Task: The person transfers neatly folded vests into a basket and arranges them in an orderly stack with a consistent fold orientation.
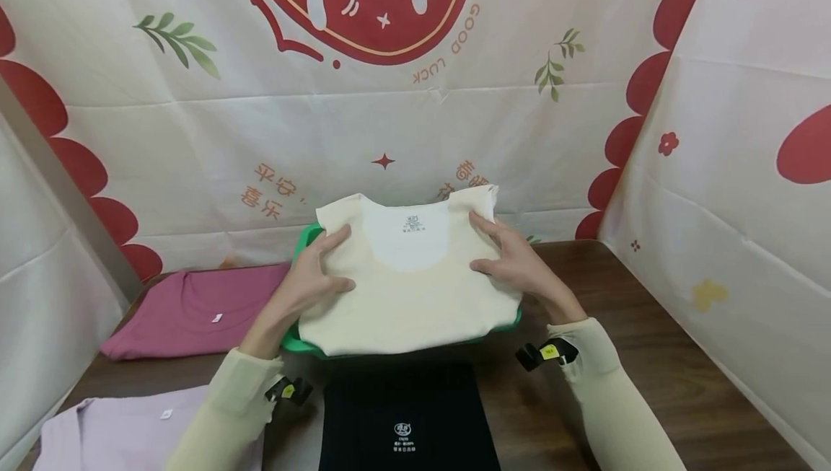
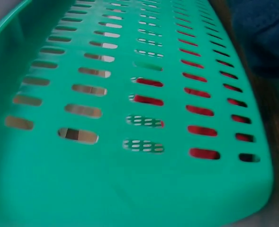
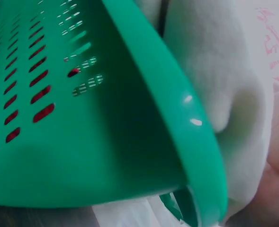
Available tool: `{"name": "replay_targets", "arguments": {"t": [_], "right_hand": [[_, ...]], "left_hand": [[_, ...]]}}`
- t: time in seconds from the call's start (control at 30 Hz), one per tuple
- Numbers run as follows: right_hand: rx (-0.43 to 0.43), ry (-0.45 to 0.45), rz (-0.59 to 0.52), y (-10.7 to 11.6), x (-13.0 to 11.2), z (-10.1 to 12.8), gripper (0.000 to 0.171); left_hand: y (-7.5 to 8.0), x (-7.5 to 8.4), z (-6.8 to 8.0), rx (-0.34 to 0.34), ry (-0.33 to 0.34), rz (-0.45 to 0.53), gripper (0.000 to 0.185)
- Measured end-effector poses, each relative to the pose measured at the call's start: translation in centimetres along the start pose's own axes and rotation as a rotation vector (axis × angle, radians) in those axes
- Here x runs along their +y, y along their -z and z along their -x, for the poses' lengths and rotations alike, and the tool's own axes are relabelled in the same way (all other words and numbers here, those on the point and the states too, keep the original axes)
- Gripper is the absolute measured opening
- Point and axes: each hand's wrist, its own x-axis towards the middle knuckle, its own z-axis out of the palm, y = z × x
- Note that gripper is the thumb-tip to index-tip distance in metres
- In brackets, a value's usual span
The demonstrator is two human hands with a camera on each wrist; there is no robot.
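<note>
A folded cream shirt (image 1: 409,291) lies on top of a green slotted plastic basket (image 1: 305,240), hiding most of it. My left hand (image 1: 318,269) lies on the shirt's left side, fingers spread, thumb on the cloth. At the shirt's right shoulder my right hand (image 1: 509,254) rests with its fingers stretched over the fabric. The left wrist view is filled by the basket's slotted wall (image 2: 130,109). In the right wrist view the basket's rim (image 3: 177,137) shows, with the cream shirt (image 3: 224,85) hanging over it.
A folded dark navy shirt (image 1: 409,420) lies in front of the basket. A folded magenta shirt (image 1: 195,309) sits to the left and a lilac one (image 1: 123,431) at the near left. The brown wooden table (image 1: 649,341) is backed by white-and-red printed cloth walls.
</note>
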Motion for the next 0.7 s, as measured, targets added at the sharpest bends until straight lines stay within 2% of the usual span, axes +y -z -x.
{"name": "replay_targets", "arguments": {"t": [0.23, 0.3, 0.47, 0.7], "right_hand": [[0.034, 0.045, -0.112, -0.5, -0.5, -0.8, 0.087], [0.042, 0.056, -0.111, -0.7, -0.5, -1.0, 0.086], [0.026, 0.048, -0.067, -1.4, 0.4, -1.6, 0.083], [0.008, 0.035, -0.077, -1.7, 1.4, -2.0, 0.084]], "left_hand": [[1.0, -0.3, 0.2, 0.061, -0.037, 0.013, 0.094], [1.1, -0.4, 0.1, 0.075, -0.045, 0.025, 0.094], [1.0, -0.7, -0.1, 0.051, -0.026, 0.017, 0.093], [0.7, -0.9, -0.1, 0.028, 0.003, -0.046, 0.091]]}}
